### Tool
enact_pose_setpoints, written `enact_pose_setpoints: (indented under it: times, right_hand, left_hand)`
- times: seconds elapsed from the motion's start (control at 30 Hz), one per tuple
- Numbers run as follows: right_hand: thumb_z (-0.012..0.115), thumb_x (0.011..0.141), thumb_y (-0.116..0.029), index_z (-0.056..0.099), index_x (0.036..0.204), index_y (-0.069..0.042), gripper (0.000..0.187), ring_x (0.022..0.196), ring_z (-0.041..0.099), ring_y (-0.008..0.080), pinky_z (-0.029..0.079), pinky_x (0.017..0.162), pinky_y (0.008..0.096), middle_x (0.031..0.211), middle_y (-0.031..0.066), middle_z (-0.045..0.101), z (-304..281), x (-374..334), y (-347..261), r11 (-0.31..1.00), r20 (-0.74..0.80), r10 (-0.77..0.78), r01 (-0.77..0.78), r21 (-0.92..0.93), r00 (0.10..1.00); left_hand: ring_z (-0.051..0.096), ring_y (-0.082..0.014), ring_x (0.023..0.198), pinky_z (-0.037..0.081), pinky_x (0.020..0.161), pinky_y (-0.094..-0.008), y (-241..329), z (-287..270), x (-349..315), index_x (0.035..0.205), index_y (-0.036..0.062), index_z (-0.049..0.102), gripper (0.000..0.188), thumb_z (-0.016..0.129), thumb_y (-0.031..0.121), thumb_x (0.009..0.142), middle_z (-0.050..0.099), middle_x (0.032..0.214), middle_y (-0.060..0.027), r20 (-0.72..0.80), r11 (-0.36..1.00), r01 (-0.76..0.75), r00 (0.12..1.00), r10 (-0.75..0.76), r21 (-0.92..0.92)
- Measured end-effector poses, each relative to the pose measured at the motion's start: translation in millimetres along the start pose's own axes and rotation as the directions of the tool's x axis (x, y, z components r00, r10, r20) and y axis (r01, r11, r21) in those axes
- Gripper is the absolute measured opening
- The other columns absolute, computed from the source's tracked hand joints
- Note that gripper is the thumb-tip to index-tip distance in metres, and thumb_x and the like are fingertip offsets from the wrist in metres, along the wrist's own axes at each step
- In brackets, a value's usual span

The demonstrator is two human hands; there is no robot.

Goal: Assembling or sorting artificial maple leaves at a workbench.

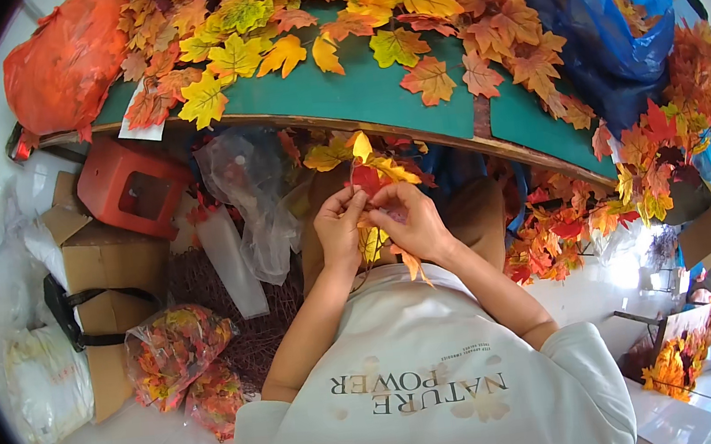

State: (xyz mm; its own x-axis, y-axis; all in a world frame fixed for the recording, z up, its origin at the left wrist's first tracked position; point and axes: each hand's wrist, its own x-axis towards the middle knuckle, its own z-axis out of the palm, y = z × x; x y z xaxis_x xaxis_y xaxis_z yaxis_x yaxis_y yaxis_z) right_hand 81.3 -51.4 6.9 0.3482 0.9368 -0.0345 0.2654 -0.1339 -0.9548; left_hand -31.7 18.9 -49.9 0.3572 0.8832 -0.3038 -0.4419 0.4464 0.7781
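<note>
Close in front of my body, just below the table edge, I hold an artificial maple-leaf sprig with red and yellow leaves (391, 170). My left hand (339, 227) pinches it between thumb and fingertips. Right beside it, my right hand (414, 221) has its thumb and fingers closed on the same sprig. Yellow and orange leaves also hang below and between the hands. The exact spot where the fingers meet the stem is partly hidden. Beyond the hands, many loose artificial maple leaves (236, 56) lie heaped on the green tabletop (304, 95).
An orange-red bag (68, 62) sits at the table's far left, a blue plastic bag (584, 25) at its right. Left of me are a red plastic stool (135, 189), an opened cardboard box (113, 274) and a clear bag of leaves (178, 350). More leaves (544, 239) pile up on the right.
</note>
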Motion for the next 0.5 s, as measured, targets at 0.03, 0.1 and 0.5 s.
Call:
enact_pose_setpoints:
  times: [0.03, 0.1, 0.5]
  right_hand:
    - [0.067, 0.077, -0.003, 0.059, 0.094, 0.0, 0.019, 0.084, 0.062, 0.0188, 0.052, 0.075, 0.0282, 0.098, 0.0121, 0.06, -4, -4, 3, 1.0, -0.01, 0.0, 0.0, 0.006, 1.0]
    - [0.072, 0.074, -0.01, 0.058, 0.095, 0.0, 0.027, 0.083, 0.063, 0.0236, 0.053, 0.073, 0.0309, 0.089, 0.0126, 0.059, -12, -9, 6, 0.934, -0.042, -0.28, 0.262, -0.244, 0.959]
    - [0.071, 0.072, -0.002, 0.059, 0.093, 0.0, 0.024, 0.083, 0.063, 0.0219, 0.051, 0.077, 0.0307, 0.088, 0.0113, 0.064, -54, -8, 17, 0.981, 0.134, -0.133, 0.149, -0.122, 0.982]
  left_hand:
    - [0.062, -0.0125, 0.076, 0.051, 0.069, -0.0223, 1, 7, -2, 0.101, -0.0055, 0.061, 0.018, 0.064, 0.001, 0.084, 0.065, 0.088, -0.0082, -0.003, 1.0, -0.008, 1.0, 0.008, -0.031]
    - [0.062, -0.0125, 0.079, 0.05, 0.07, -0.0221, 2, 17, -5, 0.101, -0.0056, 0.061, 0.019, 0.065, 0.001, 0.084, 0.065, 0.088, -0.0082, 0.022, 0.998, 0.032, 0.999, -0.031, -0.058]
    - [0.063, -0.0135, 0.083, 0.048, 0.078, -0.0225, -8, 28, -9, 0.097, -0.0034, 0.064, 0.014, 0.065, 0.0, 0.083, 0.067, 0.09, -0.0105, 0.13, 0.986, -0.018, 0.991, -0.004, 0.163]
